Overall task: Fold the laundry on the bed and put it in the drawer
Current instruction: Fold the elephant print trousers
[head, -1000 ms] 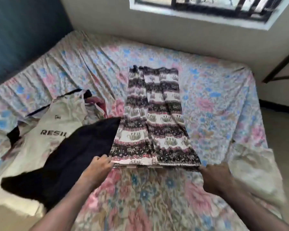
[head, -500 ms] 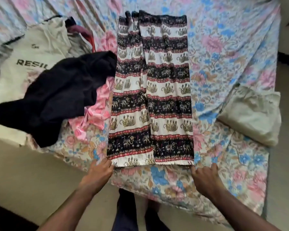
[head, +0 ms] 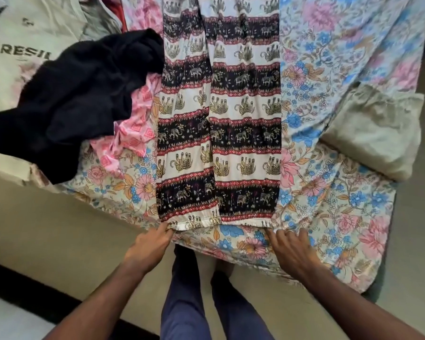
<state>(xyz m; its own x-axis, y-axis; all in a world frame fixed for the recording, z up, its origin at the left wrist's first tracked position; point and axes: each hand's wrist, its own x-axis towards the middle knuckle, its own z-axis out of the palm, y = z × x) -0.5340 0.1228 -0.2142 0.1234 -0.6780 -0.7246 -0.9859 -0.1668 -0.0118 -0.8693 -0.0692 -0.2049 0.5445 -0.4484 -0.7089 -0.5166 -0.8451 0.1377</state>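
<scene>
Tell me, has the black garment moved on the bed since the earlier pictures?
Cannot tell; the black garment lies beside the elephant-print trousers as before, but the camera itself shifted.

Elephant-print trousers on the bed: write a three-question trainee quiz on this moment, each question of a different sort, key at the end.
1. True or false: the elephant-print trousers are already folded into a small square.
2. Which garment lies directly left of the trousers? A) black garment B) yellow towel C) blue jeans
3. Fill in: the left hand pinches the trousers' near ____.

Key: 1 false, they lie stretched out full length on the floral bedsheet. 2 A. 3 hem; the right hand reaches the same hem at its other corner, fingertips at the edge.
</scene>
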